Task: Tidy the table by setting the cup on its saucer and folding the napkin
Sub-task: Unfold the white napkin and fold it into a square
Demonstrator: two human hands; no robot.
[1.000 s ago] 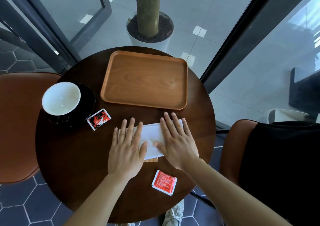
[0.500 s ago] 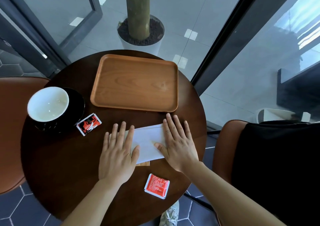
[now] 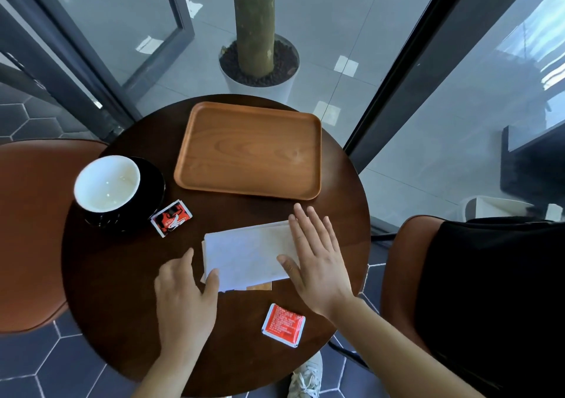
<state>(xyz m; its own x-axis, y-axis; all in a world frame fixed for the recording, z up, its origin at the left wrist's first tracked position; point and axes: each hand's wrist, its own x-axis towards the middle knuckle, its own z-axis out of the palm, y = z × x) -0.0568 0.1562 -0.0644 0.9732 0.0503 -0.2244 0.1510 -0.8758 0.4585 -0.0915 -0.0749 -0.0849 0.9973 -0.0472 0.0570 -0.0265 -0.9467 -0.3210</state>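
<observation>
A white-lined black cup (image 3: 107, 183) stands on its black saucer (image 3: 154, 183) at the left of the round dark table (image 3: 122, 290). A white napkin (image 3: 247, 254), folded into a rectangle, lies near the table's middle. My right hand (image 3: 318, 260) lies flat with straight fingers on the napkin's right end. My left hand (image 3: 183, 300) sits at the napkin's near left corner. Its thumb touches that corner and its index finger points along the left edge; the other fingers are blurred.
A bare wooden tray (image 3: 250, 150) sits at the table's far side. A red-and-black sachet (image 3: 171, 217) lies by the saucer, a red sachet (image 3: 284, 324) near the front edge. Brown chairs (image 3: 30, 229) flank the table. Black cloth (image 3: 489, 290) covers the right one.
My left hand has slid back off the napkin towards me and now only touches its near left corner. My right hand stays flat on the right end.
</observation>
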